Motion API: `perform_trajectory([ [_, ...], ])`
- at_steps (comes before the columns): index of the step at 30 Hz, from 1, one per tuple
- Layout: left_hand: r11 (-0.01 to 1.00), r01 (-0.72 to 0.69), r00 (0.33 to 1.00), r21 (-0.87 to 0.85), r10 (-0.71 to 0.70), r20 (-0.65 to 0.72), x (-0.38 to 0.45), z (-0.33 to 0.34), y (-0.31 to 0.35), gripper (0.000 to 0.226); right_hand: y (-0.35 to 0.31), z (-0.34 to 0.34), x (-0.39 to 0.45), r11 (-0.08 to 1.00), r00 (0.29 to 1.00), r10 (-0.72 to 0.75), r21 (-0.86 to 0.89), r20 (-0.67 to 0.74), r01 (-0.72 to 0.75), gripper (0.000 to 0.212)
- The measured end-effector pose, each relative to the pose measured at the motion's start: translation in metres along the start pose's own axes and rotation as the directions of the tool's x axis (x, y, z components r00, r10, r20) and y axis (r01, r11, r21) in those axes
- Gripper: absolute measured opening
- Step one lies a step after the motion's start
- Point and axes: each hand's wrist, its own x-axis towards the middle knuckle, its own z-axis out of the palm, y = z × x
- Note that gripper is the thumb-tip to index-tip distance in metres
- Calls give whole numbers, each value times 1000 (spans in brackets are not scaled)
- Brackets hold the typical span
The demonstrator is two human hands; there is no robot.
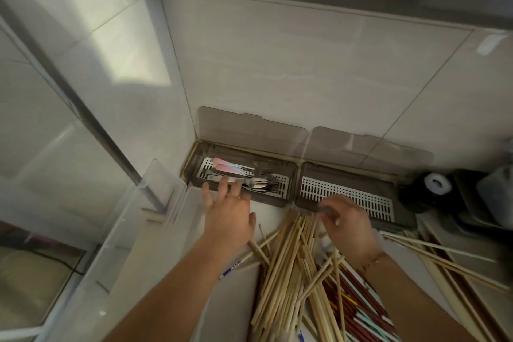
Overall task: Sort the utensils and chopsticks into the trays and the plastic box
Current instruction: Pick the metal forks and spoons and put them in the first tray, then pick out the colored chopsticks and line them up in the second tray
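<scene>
Left hand reaches flat over the near rim of the left tray, fingers spread and straight, fingertips on or just above a metal handle; no closed grip visible. Right hand has fingers curled down, pinching what looks like a dark thin item at the near-left corner of the right tray; what it is I cannot tell, blurred.

Landmark = left tray. It holds forks, tines toward its right end, plus pastel-handled pieces toward its far left. Right tray sits touching its right end, slotted insert showing, apparently with nothing in it beyond the hand. Both lids stand open against the wall behind. Clear plastic box lies just left of and nearer than the left tray, lid up. Chopstick pile, pale wood mixed with dark red ones, sprawls on the counter nearer than both trays, tips reaching the seam between them; more sticks fan out to the right.

Step, my read: metal utensils mostly in, chopstick sorting barely begun. Left hand seems to be settling or releasing a utensil; right is starting on the sticks.

Next move needs: gather same-type sticks, align them lengthwise with a tray, lower in without snagging the rim.

Hidden or unclear: box contents hard to read through the glare; pile cut off by the bottom edge; dark objects far right of the trays unidentifiable; right palm and fingertips hidden.
</scene>
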Motion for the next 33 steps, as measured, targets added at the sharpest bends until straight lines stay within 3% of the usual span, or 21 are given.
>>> perform_trajectory([
  [5, 943, -312, 947, -119, 299, -117, -36, 20, 40, 40, 54, -22, -53, 929, 951, 306, -232, 42, -289, 56],
  [8, 938, -289, 957, -191, 291, -21, -55, 40, 61, 46, 74, -32, -65, 917, 938, 333, -266, 93, -299, 66],
  [13, 962, -155, 976, -226, 185, 115, -74, 70, 79, 64, 102, -46, -61, 977, 973, 179, -138, 142, -160, 64],
  [16, 966, -116, 989, -230, 135, 67, -80, 76, 86, 64, 116, -52, -58, 989, 986, 131, -87, 102, -123, 59],
  [20, 974, -62, 996, -217, 74, 47, -87, 72, 94, 58, 132, -62, -80, 991, 992, 124, -36, -38, -125, 35],
  [24, 969, -6, 1000, -247, 10, 14, -96, 66, 105, 51, 137, -63, -116, 994, 996, -22, -108, 92, 32, 29],
  [29, 936, 87, 991, -340, -117, -69, -106, 64, 125, 47, 123, -53, -116, 977, 953, -135, -121, 272, 173, 38],
  [33, 909, 50, 988, -413, -107, -115, -108, 66, 140, 40, 101, -43, -86, 961, 927, -222, -93, 304, 260, 43],
])
